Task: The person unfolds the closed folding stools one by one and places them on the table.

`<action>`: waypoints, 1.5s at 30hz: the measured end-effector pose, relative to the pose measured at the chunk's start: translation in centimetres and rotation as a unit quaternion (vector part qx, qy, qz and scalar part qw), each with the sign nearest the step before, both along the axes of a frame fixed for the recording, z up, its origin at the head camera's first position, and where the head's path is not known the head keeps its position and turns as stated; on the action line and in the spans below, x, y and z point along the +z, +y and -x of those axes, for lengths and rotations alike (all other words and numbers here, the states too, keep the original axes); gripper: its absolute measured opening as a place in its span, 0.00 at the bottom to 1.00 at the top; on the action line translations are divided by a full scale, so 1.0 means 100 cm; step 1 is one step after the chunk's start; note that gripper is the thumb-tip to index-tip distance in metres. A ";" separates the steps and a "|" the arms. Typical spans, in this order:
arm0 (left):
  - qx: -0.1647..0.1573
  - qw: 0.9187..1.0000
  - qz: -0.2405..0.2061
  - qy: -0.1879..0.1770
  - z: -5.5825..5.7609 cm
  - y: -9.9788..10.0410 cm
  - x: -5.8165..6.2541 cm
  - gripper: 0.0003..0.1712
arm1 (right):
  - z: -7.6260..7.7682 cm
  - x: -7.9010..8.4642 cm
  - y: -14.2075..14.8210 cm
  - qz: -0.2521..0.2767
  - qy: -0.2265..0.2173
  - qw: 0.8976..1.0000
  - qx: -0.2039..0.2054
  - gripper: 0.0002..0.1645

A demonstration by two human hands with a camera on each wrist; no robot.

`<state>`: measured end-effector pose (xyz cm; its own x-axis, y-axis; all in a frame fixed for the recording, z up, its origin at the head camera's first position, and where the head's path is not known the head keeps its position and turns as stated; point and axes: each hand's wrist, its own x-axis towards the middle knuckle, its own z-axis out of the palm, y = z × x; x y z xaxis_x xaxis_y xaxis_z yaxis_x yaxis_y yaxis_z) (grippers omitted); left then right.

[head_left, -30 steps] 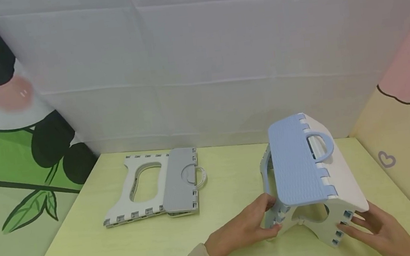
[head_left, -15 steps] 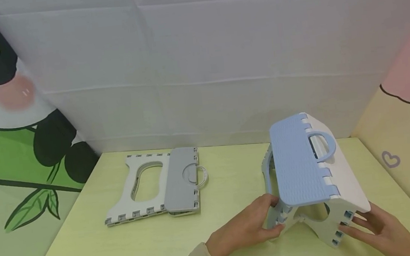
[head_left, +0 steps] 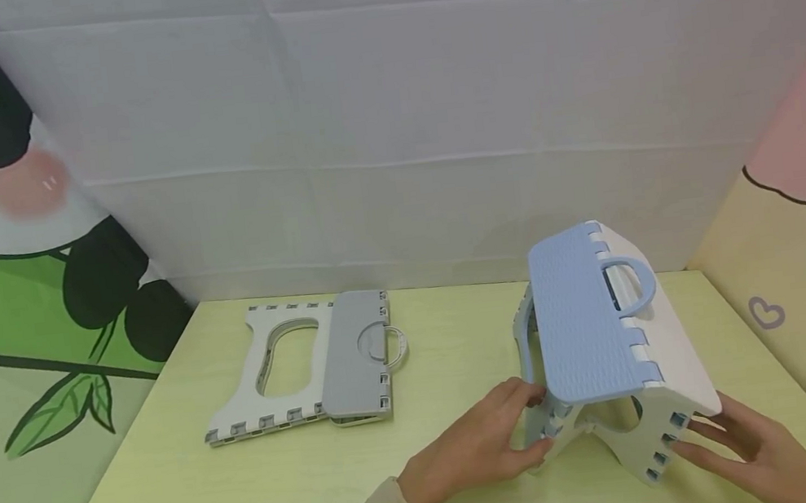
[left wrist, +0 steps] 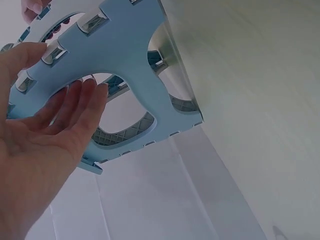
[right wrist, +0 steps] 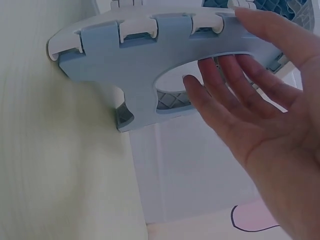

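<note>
A folding step stool [head_left: 575,315] with a blue and white top and a blue loop handle stands partly folded at the right of the table, its top halves sloping like a roof. My left hand [head_left: 475,445] grips its left leg panel: in the left wrist view the thumb rests along the hinged edge and the fingers reach into the cut-out. On the other side, my right hand [right wrist: 255,110] holds the right leg panel, thumb at its hinged edge, fingertips at the oval opening. The stool's inner braces are mostly hidden.
A second folding stool [head_left: 356,363], grey and white, lies flat to the left on the yellow table [head_left: 252,497]. Behind hangs a pale creased sheet [head_left: 391,138]. A printed panel [head_left: 787,326] borders the right side, and a cartoon print the left.
The stool's right leg panel has shifted slightly inward to the left. Both hands keep their places on the stool; the grey stool has not moved.
</note>
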<state>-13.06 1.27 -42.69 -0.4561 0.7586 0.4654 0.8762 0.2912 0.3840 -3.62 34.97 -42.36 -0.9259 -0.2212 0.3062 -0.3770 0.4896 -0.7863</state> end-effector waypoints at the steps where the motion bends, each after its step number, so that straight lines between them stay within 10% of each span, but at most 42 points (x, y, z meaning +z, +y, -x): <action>1: 0.000 1.000 -0.002 0.004 0.000 -0.001 0.001 0.27 | 0.000 -0.001 0.001 0.001 0.004 1.000 0.007 0.45; 13: 0.017 1.000 -0.015 -0.021 -0.004 -0.007 0.011 0.27 | 0.001 -0.001 0.009 -0.046 0.065 0.997 0.005 0.43; 31: 0.060 0.987 -0.113 0.097 0.006 -0.006 0.026 0.18 | 0.006 0.018 0.014 -0.041 0.116 0.992 -0.035 0.34; 45: 0.080 0.978 -0.167 0.100 0.008 -0.007 0.043 0.17 | 0.009 0.035 0.015 -0.040 0.193 0.979 -0.056 0.28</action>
